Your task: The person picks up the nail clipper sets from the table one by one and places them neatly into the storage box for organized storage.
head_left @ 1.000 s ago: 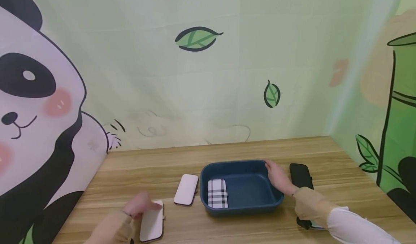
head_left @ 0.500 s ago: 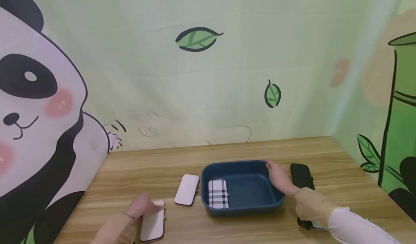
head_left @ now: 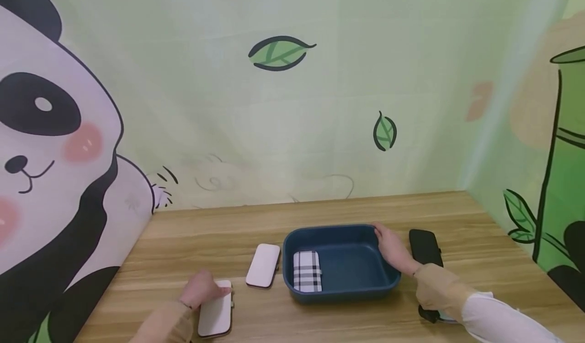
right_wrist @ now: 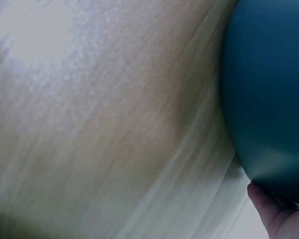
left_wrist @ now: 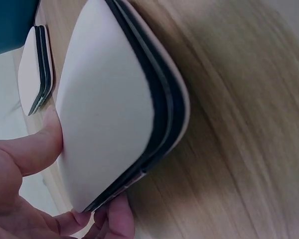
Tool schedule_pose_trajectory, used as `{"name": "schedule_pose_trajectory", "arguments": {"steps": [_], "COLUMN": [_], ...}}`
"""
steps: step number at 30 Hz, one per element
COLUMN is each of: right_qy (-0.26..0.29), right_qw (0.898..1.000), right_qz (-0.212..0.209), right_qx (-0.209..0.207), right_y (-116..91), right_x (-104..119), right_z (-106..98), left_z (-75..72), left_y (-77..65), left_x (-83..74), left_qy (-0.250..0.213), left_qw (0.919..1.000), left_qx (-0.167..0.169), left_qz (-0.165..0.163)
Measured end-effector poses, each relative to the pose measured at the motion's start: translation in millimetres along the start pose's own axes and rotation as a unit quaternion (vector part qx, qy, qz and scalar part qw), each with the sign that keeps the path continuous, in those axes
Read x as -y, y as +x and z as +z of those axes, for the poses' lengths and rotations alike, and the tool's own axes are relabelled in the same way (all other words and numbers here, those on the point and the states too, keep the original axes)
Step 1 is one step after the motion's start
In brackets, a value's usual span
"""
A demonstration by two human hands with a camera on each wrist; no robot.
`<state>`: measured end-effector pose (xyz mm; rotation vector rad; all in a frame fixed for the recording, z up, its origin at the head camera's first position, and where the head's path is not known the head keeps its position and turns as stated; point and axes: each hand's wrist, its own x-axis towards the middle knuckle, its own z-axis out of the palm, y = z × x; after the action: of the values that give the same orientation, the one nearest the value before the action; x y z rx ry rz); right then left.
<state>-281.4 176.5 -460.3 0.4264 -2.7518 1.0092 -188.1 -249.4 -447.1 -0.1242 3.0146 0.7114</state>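
My left hand (head_left: 201, 289) pinches the far left end of a white flat case (head_left: 215, 316) with rounded corners and a small side tab. In the left wrist view, the thumb (left_wrist: 42, 147) lies along one edge and the fingers curl at the end; dark layers show between the case's (left_wrist: 104, 99) pale covers. My right hand (head_left: 394, 250) grips the rim of a dark blue rectangular tub (head_left: 347, 296) at its far right corner; some of its fingers are hidden. Inside the tub, at the left, lies a black-and-white plaid case (head_left: 307, 272).
Another white case (head_left: 263, 266) lies between the left hand and the tub. A black case (head_left: 425, 246) is right of the tub. Under the right forearm, a dark item (head_left: 428, 314) is partly hidden. A printed cloth wall (head_left: 320, 155) bounds the table's far edge.
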Motion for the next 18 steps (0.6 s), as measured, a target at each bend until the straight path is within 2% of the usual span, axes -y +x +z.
{"name": "schedule_pose_trajectory", "arguments": {"steps": [10, 18], "right_qy": [-0.009, -0.016], "right_qw": [1.0, 1.0], "right_qz": [0.003, 0.004], "right_qx": [-0.003, -0.009], "right_y": [-0.1, 0.0], "right_x": [0.3, -1.0], "right_z": [-0.3, 0.5], "left_z": [-0.6, 0.6], "left_y": [1.2, 2.2], "left_x": [-2.0, -4.1], "left_qy": [0.004, -0.022], "left_qw": [0.9997, 0.9988], "left_qx": [0.006, 0.005], "left_qz": [-0.022, -0.044]}}
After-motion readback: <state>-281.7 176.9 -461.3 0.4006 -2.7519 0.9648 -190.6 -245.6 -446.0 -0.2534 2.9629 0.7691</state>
